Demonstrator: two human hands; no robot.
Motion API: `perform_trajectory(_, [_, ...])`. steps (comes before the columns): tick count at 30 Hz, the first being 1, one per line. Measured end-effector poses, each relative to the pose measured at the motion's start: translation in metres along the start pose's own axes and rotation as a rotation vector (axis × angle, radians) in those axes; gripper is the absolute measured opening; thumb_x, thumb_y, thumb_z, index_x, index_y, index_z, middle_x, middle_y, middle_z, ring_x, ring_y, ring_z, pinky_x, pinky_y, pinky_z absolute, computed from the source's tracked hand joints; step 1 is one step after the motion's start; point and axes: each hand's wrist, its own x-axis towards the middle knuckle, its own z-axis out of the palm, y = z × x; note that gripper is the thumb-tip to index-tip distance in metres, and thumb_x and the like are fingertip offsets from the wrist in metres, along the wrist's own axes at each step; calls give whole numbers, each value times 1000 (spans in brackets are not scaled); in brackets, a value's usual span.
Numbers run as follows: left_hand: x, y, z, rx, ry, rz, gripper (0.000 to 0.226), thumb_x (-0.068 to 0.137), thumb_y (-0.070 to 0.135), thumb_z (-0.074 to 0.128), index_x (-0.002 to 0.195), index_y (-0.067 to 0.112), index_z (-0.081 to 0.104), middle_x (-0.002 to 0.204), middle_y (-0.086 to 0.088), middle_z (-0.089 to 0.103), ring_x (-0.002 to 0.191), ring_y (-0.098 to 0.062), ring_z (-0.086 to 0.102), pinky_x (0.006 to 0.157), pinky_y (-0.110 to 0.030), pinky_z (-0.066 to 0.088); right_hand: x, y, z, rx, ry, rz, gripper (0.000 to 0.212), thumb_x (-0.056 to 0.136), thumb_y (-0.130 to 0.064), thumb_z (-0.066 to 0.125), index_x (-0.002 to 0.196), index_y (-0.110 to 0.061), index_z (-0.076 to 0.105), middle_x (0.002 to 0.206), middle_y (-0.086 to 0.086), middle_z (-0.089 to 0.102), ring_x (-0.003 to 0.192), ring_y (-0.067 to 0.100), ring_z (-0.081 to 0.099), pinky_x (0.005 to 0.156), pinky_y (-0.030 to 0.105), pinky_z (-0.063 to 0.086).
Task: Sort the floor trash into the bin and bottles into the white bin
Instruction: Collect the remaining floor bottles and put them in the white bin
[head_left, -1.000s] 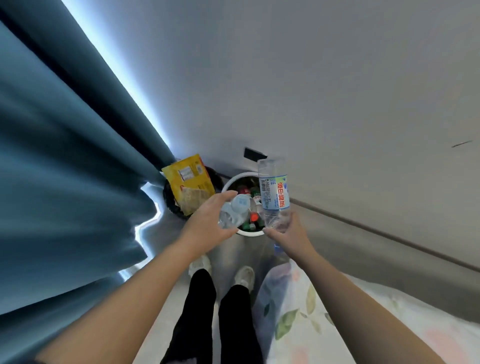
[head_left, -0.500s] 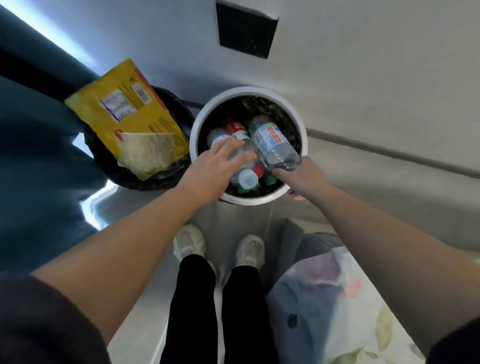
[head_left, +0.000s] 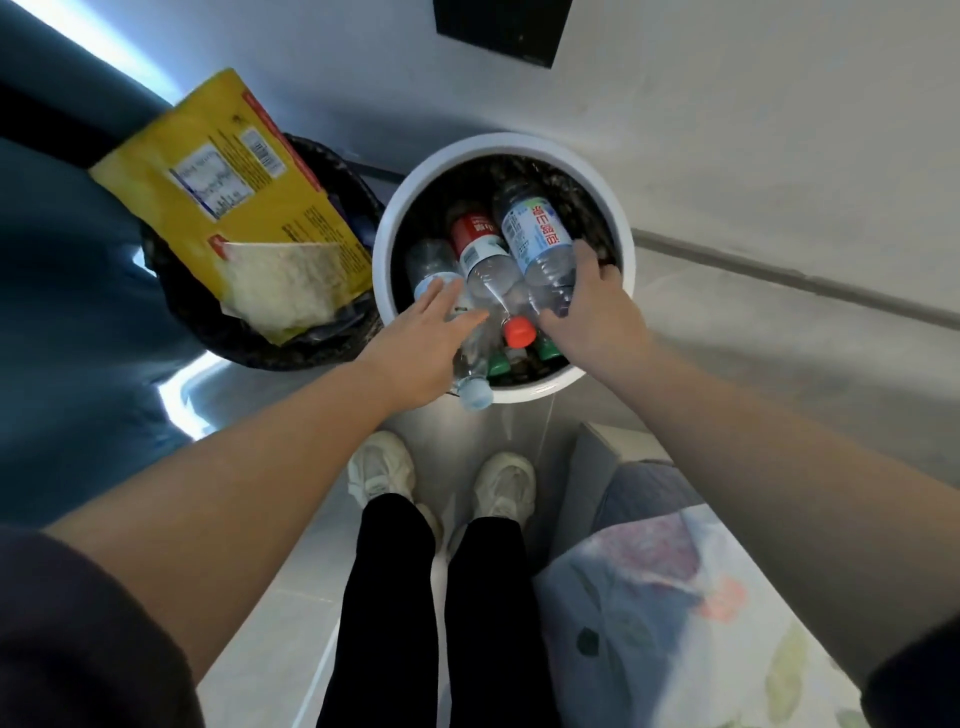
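Left hand (head_left: 428, 345): fingers straight and spread, flat over the near-left part of the white bin (head_left: 498, 140), and lying on or just above a pale-capped bottle (head_left: 474, 391). It grips nothing. Right hand (head_left: 589, 312): fingers curled round the lower body of the blue-labelled bottle (head_left: 537, 236), which lies inside the white bin on top of the pile, its far end towards the far wall of the bin.

Beside it, also inside the white bin, lies a red-labelled bottle (head_left: 475, 231). Red and green caps show beneath. Left of the white bin stands a dark bin (head_left: 332, 348) with a yellow packet (head_left: 228, 197) sticking out of it.

Faults to expect:
- The white bin appears nearly full. The pale-capped bottle crosses the near rim with its cap outside — if the left hand lifts, it may slide out onto the floor (head_left: 727, 338).
- The blue-labelled bottle rests on round, smooth bottles — released carelessly, it may roll or shift the pile.
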Motion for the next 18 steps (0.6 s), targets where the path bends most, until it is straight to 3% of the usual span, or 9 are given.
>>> perform_trajectory(3, [10,5,-3,-125,104,-104,59,99,29,37,153,21,13,160,-18,-2,148,-30,-6,119,-40,6,1,-6,5,-177,37,-146,73,90,-27,55,152,-27,15,156,13,16,134,41,31,102,48,38])
perform_trajectory(7, [28,12,15,-47,59,-213,69,100,48,28,154,14,2,158,-20,-11,146,-34,-12,119,-43,2,11,-3,20,-319,-8,-186,72,93,-23,56,152,-27,15,161,6,-4,143,43,13,114,49,26])
perform_trajectory(11, [36,14,18,-57,43,-255,71,99,50,29,153,12,2,158,-22,-13,146,-35,-13,120,-45,2,17,-7,17,-375,-43,-163,73,92,-22,54,152,-25,13,161,7,-6,143,42,11,113,49,28])
perform_trajectory(15, [11,17,3,23,32,-307,74,98,55,26,153,11,2,158,-21,-8,146,-38,-6,120,-47,6,2,-9,-6,-436,-58,-175,65,95,-32,42,152,-18,14,162,8,-2,147,36,-1,117,51,15])
perform_trajectory(18, [-32,24,-17,47,98,-348,74,96,57,27,153,14,6,160,-16,-3,147,-36,-2,119,-50,6,-39,-10,-31,-519,-8,-204,66,94,-39,41,152,-22,13,162,8,-1,148,32,-5,114,56,13])
